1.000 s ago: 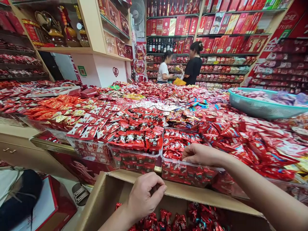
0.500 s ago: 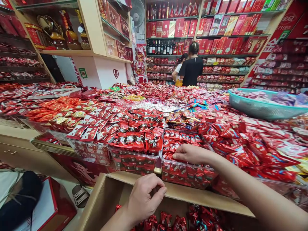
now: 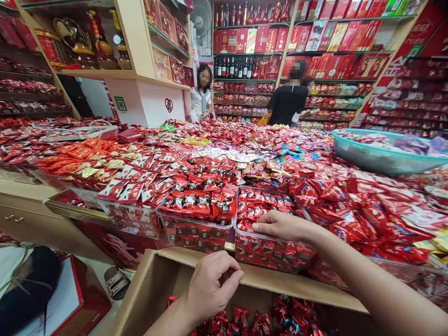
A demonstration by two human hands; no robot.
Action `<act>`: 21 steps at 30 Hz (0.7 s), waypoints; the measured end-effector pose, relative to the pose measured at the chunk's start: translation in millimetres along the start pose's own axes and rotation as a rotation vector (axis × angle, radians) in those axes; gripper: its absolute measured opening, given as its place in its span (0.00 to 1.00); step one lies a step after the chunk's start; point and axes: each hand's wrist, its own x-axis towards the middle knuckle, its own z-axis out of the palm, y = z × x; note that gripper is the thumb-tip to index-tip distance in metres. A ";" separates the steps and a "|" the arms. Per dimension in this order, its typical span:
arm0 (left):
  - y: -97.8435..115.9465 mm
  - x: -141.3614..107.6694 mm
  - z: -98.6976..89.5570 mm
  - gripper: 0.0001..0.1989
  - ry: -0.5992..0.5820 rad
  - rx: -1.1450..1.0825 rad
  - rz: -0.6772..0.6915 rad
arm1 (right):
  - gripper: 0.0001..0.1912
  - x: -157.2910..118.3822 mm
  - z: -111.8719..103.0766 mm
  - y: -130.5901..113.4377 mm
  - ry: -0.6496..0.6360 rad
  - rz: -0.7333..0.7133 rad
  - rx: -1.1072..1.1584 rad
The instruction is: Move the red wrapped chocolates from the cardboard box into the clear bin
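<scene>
My left hand is curled above the near edge of an open cardboard box, thumb and fingertips together; whatever lies between them cannot be made out. Red wrapped candies lie inside the box below it. My right hand rests at the front of a clear plastic bin filled with red candies, its fingers bent down onto them, the fingertips hidden. Left of that bin stands another clear bin heaped with red and black packets.
A teal basin sits at the right on heaps of wrapped candies. Beyond the display, one person stands by the pillar and another in black near the shelves. A red box is on the floor at left.
My hands have barely moved. A person in white has come into view beside the pillar, and the person in black has shifted slightly to the right.
</scene>
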 end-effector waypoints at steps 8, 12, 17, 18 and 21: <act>1.3 -0.2 -0.3 0.06 0.007 0.009 0.001 | 0.22 -2.0 4.3 1.2 0.018 0.027 0.002; 0.5 0.8 0.3 0.06 0.008 0.005 0.011 | 0.21 -2.1 6.0 3.6 0.026 0.025 0.034; -0.7 0.9 1.1 0.06 0.011 0.021 0.002 | 0.20 -1.8 7.2 5.2 0.037 0.005 0.086; -0.8 0.7 1.4 0.06 0.010 0.023 0.001 | 0.20 -2.0 7.4 5.2 0.038 0.001 0.093; -0.9 0.6 1.7 0.06 0.009 0.025 0.005 | 0.19 -2.3 8.4 5.7 0.052 -0.018 0.103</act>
